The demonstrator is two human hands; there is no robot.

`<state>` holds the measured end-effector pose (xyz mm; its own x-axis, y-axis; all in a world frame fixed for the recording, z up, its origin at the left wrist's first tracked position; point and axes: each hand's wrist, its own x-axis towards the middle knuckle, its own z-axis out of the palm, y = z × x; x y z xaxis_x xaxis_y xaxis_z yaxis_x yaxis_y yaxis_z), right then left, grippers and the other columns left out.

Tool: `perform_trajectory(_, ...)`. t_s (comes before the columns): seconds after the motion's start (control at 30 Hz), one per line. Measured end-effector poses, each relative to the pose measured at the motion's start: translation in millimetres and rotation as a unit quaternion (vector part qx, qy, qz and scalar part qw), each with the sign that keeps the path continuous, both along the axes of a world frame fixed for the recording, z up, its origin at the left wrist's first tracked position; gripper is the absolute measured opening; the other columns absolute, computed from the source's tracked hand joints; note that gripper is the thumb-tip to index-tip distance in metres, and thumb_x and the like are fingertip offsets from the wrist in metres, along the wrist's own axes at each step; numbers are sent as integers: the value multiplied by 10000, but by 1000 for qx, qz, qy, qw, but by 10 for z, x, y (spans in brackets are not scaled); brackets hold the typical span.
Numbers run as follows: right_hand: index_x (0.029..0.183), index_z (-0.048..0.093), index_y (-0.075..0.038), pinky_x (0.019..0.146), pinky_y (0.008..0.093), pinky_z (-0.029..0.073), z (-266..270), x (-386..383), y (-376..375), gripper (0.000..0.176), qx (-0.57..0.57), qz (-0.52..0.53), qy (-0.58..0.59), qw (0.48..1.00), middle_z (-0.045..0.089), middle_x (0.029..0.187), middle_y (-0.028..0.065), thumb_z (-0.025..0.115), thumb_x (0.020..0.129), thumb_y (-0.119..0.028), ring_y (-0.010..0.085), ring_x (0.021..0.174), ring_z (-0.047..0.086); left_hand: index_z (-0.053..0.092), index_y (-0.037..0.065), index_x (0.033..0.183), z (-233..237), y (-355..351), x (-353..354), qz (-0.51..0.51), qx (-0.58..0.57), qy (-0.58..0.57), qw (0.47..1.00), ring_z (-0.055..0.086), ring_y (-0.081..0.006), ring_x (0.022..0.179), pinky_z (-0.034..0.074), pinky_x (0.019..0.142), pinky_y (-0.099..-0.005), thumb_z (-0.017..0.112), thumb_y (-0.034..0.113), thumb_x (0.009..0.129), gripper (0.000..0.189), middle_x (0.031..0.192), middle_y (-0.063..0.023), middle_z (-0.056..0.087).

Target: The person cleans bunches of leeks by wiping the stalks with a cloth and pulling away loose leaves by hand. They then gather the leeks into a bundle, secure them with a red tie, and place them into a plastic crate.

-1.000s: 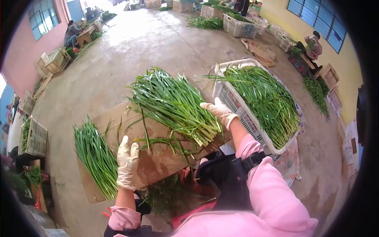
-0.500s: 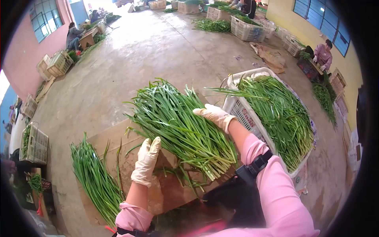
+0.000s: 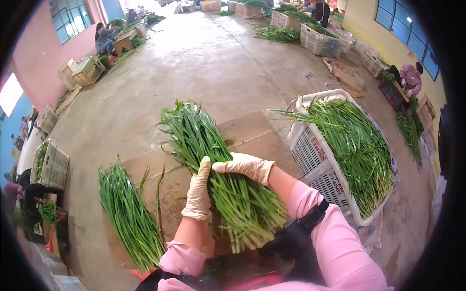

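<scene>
Both hands wear pale gloves. My left hand (image 3: 199, 191) wraps the left side of a large bunch of long green leafy stalks (image 3: 242, 199), and my right hand (image 3: 245, 167) closes round it from the right, thumbs near each other on top. The leaves point away from me and the pale cut ends toward me, over brown cardboard (image 3: 252, 131). To the left, a smaller green bunch (image 3: 128, 218) lies at the cardboard's edge. At the right stands a white plastic crate (image 3: 323, 169) filled with the same stalks.
More crates stand at the left (image 3: 56, 167), far left (image 3: 88, 69) and far right (image 3: 320, 42). A green pile (image 3: 276, 34) lies on the floor (image 3: 194, 63). People sit working at the left (image 3: 103, 41) and right (image 3: 411, 77), away from my hands.
My hands have come together round the large bunch, which is now narrower, lifted somewhat and nearer to me. My left hand was apart from it before. The view has shifted slightly.
</scene>
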<state>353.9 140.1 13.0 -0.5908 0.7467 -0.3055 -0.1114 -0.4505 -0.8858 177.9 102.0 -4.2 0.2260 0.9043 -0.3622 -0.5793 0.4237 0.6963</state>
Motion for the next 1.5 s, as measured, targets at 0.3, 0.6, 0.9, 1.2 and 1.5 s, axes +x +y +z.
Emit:
perform_trajectory(0.3, 1389, 494, -39, 986, 314, 475, 682, -375, -531, 711, 230, -44, 4, 972, 618, 1248, 60, 844, 783, -167, 165, 1120, 582, 565, 54, 1346, 665, -495, -304, 2, 143, -6, 990, 641, -189, 1068, 526, 942, -340, 627, 369, 989, 480, 1222, -75, 659)
perform_trajectory(0.6, 1556, 76, 94, 1170, 358, 305, 194, -361, -547, 1344, 137, -86, -286, 944, 348, 1554, 259, 894, 656, -476, 292, 1442, 351, -1, 27, 1599, 148, -393, -832, -2, 60, 420, 906, 359, -344, 1431, 339, 1140, -427, 669, 788, 745, 1325, 1576, -263, 297)
perform_trajectory(0.9, 1575, 121, 46, 1215, 380, 223, -63, 329, -1398, 1213, 140, -180, -338, 913, 242, 1616, 256, 838, 739, -463, 330, 1510, 239, 101, -116, 1545, -104, -1280, -1306, 84, 126, 523, 839, 314, -352, 1452, 238, 1188, -376, 674, 593, 893, 1121, 1569, -309, 274)
perform_trajectory(1.2, 1533, 202, 110, 1201, 347, 252, -325, 872, -1019, 1084, 118, -277, -356, 885, 304, 1583, 278, 730, 826, -519, 330, 1484, 307, 441, -181, 1328, -331, -865, -1568, 76, 108, 576, 807, 604, -341, 1024, 482, 906, -406, 580, 681, 908, 969, 1173, -284, 615)
perform_trajectory(1.5, 1044, 575, -35, 718, 283, 461, -560, 887, -473, 495, 84, -251, -377, 888, 549, 976, 31, 682, 904, -497, 109, 810, 499, 548, -97, 1155, -230, -495, -1379, 15, 23, 538, 843, 541, -217, 848, 473, 754, -379, 585, 671, 910, 807, 983, -137, 598)
